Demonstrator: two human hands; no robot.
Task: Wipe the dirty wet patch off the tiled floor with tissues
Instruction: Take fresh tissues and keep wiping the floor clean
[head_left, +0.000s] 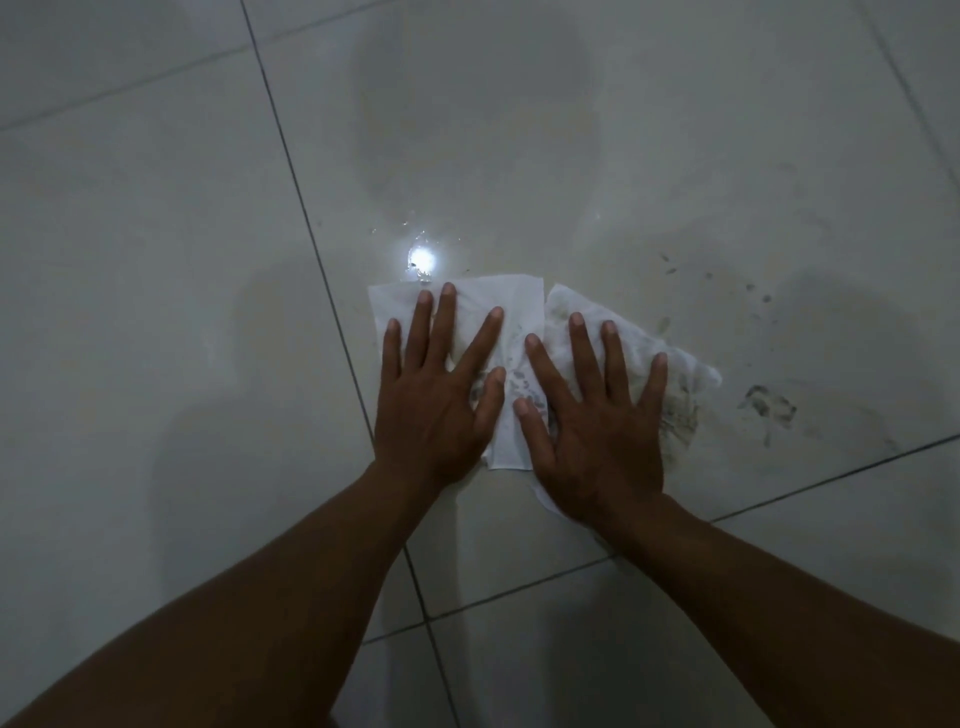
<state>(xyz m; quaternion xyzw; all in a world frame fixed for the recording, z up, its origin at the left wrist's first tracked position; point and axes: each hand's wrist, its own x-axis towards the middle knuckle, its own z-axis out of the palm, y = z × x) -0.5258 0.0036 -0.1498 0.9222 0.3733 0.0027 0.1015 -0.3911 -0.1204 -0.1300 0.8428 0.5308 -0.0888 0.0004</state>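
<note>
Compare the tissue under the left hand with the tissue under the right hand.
The tissue under the left hand lies flat with straight edges; the tissue under the right hand is crumpled with a ragged edge. The left one is mostly white with a few grey marks; the right one carries dark dirt smears. Both are white paper, side by side on the tiled floor, each pressed by a flat hand: left hand, right hand.

A bright light glare (422, 258) reflects between dark grout lines (291, 171).
</note>
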